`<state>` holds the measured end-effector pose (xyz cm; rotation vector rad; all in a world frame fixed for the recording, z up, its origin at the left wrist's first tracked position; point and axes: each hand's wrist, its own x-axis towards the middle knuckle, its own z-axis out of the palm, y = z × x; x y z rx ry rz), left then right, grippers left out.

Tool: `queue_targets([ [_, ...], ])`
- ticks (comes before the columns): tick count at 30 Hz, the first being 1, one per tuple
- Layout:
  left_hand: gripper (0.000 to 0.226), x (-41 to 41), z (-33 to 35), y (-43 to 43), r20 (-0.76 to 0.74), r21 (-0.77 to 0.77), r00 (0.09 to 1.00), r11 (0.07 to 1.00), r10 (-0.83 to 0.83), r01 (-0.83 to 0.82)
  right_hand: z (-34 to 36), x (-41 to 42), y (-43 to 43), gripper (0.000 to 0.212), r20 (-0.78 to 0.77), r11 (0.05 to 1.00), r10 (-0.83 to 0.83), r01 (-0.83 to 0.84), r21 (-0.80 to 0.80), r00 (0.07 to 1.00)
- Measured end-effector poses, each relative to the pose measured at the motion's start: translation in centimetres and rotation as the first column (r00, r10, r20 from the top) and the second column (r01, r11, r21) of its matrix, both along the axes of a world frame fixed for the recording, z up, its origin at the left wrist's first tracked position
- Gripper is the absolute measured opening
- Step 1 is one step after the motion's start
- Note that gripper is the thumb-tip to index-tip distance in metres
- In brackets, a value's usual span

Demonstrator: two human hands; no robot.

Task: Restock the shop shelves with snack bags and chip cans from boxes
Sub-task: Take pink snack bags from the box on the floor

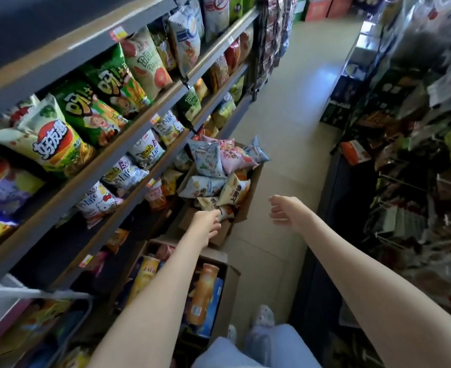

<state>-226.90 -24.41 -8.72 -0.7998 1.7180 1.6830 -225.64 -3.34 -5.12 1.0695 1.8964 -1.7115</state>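
**Two boxes on the floor, left hand at the bag pile**

Step in hand: picking stock, bags first. Your left hand (205,224) is stretched out to the near edge of the box of snack bags (255,179), fingertips at a small pale bag (227,212) low in the heap. Whether the fingers have closed on it I cannot tell; they blur into the wrapper. Your right hand (282,211) hangs to the right of that box over bare floor, fingers loose and spread, holding nothing.

Stock: snack bags (213,166) are heaped above the box rim, blue and pink ones on top, some leaning out over the far side. Nearer you than that box sits the box of chip cans (232,282), with an orange can (205,288) lying on top.

Next move, by my reading: get a firm pinch on the small bag and draw it out from under its neighbours without tipping the heap. The free hand could steady the pile.

Around: left of the bag box, the shelves (59,67) stand mostly full, with a dark stretch (144,219) on the low tier just beside it, a likely slot. Right of the box, across the aisle, a crowded rack (405,181). The can box sits under your outstretched left forearm, so the bag must come back over it.
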Motion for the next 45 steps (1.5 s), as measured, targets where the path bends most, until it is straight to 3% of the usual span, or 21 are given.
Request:
queue_targets([
  [4, 0.026, -4.3, -1.0, 3.2, 0.014, -0.031, 0.999, 0.999, 0.043, -0.043, -1.4, -7.3, 3.6, 0.021, 0.019, 0.997, 0.072, -0.072, 0.006, 0.997],
  [10, 0.019, -12.0, -1.7, 9.2, 0.039, -0.089, 0.984, 0.982, 0.172, -0.168, -2.9, -18.2, 10.2, 0.014, -0.006, 0.967, 0.254, -0.254, -0.013, 0.967],
  [15, 0.036, -19.4, -1.3, 14.8, 0.073, -0.141, 0.958, 0.953, 0.279, -0.267, -2.2, -28.0, 15.7, 0.016, -0.014, 0.905, 0.424, -0.423, 0.042, 0.905],
  [18, 0.035, -23.5, -1.9, 17.4, 0.101, -0.152, 0.94, 0.939, 0.326, -0.309, -2.8, -33.9, 17.6, 0.005, 0.025, 0.873, 0.482, -0.482, 0.075, 0.876],
  [23, 0.027, -29.7, -4.1, 19.6, 0.153, -0.207, 0.888, 0.893, 0.433, -0.399, -5.2, -42.7, 18.3, 0.008, 0.08, 0.81, 0.581, -0.585, 0.035, 0.81],
  [26, 0.015, -33.8, -6.0, 20.6, 0.163, -0.194, 0.873, 0.883, 0.459, -0.428, -6.6, -48.3, 18.4, 0.011, 0.092, 0.717, 0.691, -0.696, 0.042, 0.717],
  [32, 0.019, -41.0, -7.6, 19.6, 0.232, -0.162, 0.778, 0.812, 0.584, -0.561, -8.7, -60.4, 16.4, 0.023, 0.167, 0.498, 0.838, -0.853, 0.158, 0.52],
  [36, 0.032, -42.1, -8.9, 19.8, 0.255, -0.18, 0.654, 0.699, 0.713, -0.692, -9.8, -65.0, 13.2, 0.021, 0.154, 0.382, 0.902, -0.911, 0.155, 0.404],
  [38, 0.031, -42.6, -9.7, 20.7, 0.256, -0.189, 0.591, 0.64, 0.765, -0.745, -10.5, -66.3, 11.8, 0.01, 0.158, 0.299, 0.935, -0.946, 0.125, 0.317],
  [41, 0.022, -43.7, -11.4, 22.3, 0.237, -0.212, 0.472, 0.519, 0.849, -0.828, -13.2, -68.6, 9.4, 0.028, 0.177, 0.095, 0.979, -0.994, 0.061, 0.104],
  [45, 0.031, -45.5, -14.2, 26.0, 0.205, -0.256, 0.304, 0.351, 0.93, -0.901, -17.6, -71.4, 7.5, 0.043, 0.222, -0.075, 0.972, -0.997, -0.036, -0.081],
])
